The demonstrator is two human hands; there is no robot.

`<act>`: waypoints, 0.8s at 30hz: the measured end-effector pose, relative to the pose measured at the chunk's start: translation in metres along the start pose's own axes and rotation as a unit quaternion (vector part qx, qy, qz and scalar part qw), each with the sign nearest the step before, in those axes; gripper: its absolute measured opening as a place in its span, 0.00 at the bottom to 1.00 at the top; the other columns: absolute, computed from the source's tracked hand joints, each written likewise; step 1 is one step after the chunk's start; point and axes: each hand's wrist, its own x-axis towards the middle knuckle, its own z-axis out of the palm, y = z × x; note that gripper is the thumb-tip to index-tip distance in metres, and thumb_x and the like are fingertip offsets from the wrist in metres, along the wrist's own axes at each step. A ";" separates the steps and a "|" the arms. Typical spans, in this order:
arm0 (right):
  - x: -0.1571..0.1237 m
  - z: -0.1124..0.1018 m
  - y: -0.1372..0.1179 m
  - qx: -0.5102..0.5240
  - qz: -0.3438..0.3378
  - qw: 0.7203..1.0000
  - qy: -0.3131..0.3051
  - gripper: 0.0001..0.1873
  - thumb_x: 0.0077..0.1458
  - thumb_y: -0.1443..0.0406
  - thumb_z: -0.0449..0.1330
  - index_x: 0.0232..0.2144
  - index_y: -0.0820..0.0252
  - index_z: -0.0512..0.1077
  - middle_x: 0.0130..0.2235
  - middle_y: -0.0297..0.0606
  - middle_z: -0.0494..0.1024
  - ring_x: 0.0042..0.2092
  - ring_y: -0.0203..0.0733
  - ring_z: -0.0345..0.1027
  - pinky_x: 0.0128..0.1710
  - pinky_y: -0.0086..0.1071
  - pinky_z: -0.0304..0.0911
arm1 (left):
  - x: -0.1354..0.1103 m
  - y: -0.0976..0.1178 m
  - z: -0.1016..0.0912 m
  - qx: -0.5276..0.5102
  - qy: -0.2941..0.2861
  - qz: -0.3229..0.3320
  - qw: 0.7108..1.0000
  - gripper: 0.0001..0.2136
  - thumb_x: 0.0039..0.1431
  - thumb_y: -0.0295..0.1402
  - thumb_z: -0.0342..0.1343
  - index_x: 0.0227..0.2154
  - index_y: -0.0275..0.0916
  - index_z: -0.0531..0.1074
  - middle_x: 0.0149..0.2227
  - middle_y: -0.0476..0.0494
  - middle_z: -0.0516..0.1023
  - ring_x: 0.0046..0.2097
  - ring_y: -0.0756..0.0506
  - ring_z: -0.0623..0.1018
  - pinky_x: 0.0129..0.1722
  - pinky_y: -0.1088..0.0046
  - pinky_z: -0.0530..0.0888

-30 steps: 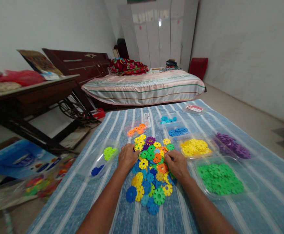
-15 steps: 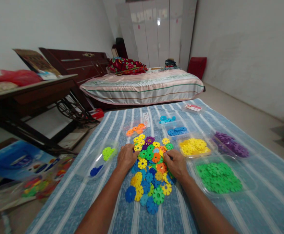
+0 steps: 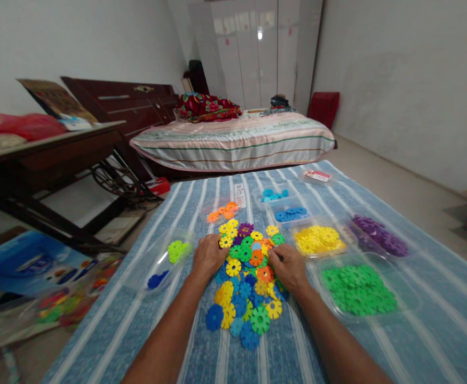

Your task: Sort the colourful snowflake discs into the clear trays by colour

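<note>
A blue striped cloth [image 3: 337,346] covers the near surface; beyond it lies a bed [image 3: 233,141] under a striped sheet, and a dark wooden table [image 3: 49,154] stands to the left. At the centre of the cloth lies a loose pile of toothed plastic discs [image 3: 249,288] in mixed colours. Clear trays ring the pile: green discs [image 3: 359,290] at the right, yellow discs [image 3: 319,240] and purple discs [image 3: 379,242] behind them, blue discs [image 3: 293,214] and orange discs [image 3: 223,212] on the far side, and a tray [image 3: 153,256] holding lime and dark blue discs at the left. The left hand [image 3: 209,256] rests palm down on the pile's left edge, fingers pressed together and curled onto yellow discs. The right hand [image 3: 289,269] rests on the right edge, fingers bent inward toward an orange disc. Whether either hand pinches a disc cannot be told.
</note>
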 end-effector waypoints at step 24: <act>0.001 0.000 -0.001 -0.013 -0.001 1.000 0.001 0.17 0.57 0.60 0.51 0.21 0.59 0.71 0.26 0.35 0.73 0.33 0.38 0.66 0.35 0.29 0.56 | -0.006 0.017 -0.020 -0.074 0.020 -0.015 0.997 0.13 0.51 0.40 0.55 0.34 0.36 0.73 0.37 0.40 0.77 0.40 0.42 0.76 0.39 0.70 0.69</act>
